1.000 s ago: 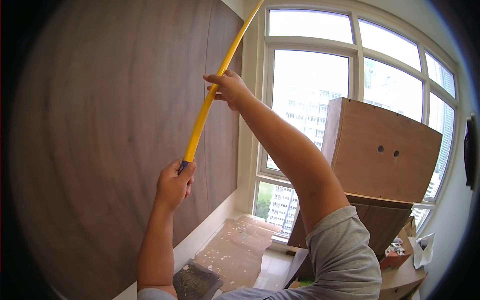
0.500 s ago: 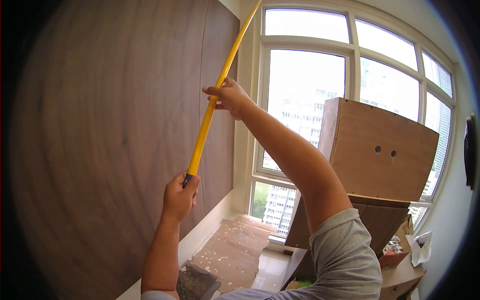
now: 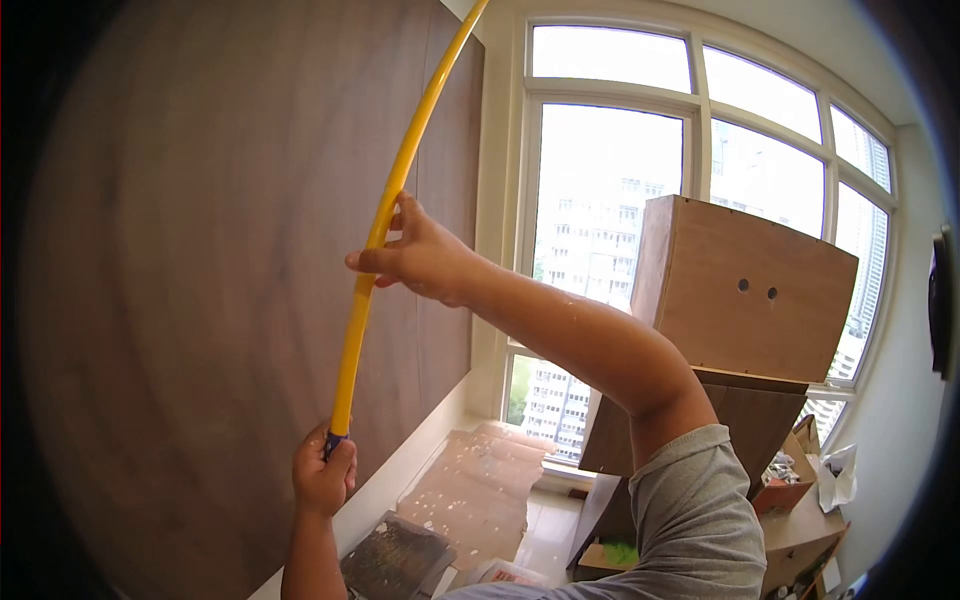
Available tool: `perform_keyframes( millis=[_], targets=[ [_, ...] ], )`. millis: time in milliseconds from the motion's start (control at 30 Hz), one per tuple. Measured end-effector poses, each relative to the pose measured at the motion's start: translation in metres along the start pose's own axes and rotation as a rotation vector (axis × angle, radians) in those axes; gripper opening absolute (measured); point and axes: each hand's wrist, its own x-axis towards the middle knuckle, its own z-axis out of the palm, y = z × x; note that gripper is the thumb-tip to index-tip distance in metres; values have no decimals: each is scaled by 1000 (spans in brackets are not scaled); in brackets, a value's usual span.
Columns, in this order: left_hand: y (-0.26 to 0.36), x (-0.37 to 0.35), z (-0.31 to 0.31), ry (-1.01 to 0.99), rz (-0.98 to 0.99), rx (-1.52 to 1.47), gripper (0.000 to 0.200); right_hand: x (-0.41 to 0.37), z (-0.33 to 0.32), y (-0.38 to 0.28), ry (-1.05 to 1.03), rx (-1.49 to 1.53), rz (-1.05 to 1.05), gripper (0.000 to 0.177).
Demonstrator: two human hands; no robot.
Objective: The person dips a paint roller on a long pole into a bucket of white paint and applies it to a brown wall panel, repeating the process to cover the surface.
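A long yellow pole (image 3: 408, 150) rises at a slant past the top edge of the view, so its upper end is out of sight. My left hand (image 3: 324, 473) is wrapped round the dark blue grip at its lower end. Higher up, my right hand (image 3: 415, 258) holds the shaft between thumb and fingers, arm stretched across from the right. Behind the pole stands a large brown wood-grain panel (image 3: 200, 300) with a vertical seam; whether the pole touches it cannot be told.
Tall windows (image 3: 610, 180) fill the back. A wooden cabinet box (image 3: 750, 290) with two round holes sits on darker boards at right. Paint-spotted brown sheeting (image 3: 470, 480) and a dark stained board (image 3: 395, 560) cover the floor. A cardboard box (image 3: 785, 485) and white bag (image 3: 838, 475) lie right.
Both hands and the pole's lower part have moved down and to the left in view. The grip on the pole is kept, and the view has shifted slightly.
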Motion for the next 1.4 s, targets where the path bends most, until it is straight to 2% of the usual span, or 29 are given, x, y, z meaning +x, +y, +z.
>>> perform_keyframes(
  millis=[300,400,600,900,1100,1400],
  targets=[
    [15,-83,-64,14,36,-71,38,-52,72,-42,-101,12,-110,112],
    [24,-108,-74,14,9,-55,41,-73,79,-56,-176,62,-108,114],
    [30,-130,-71,-9,21,-92,43,-94,86,-63,-132,-3,-115,112],
    [54,-120,-17,-23,-23,-91,36,-98,40,-65,-46,-140,-100,103],
    [58,-89,26,-42,-50,-76,33,-82,-3,-52,40,-107,-49,92],
    [49,-18,98,-51,-61,-25,28,-44,-85,-4,90,20,-92,93]
  ],
)
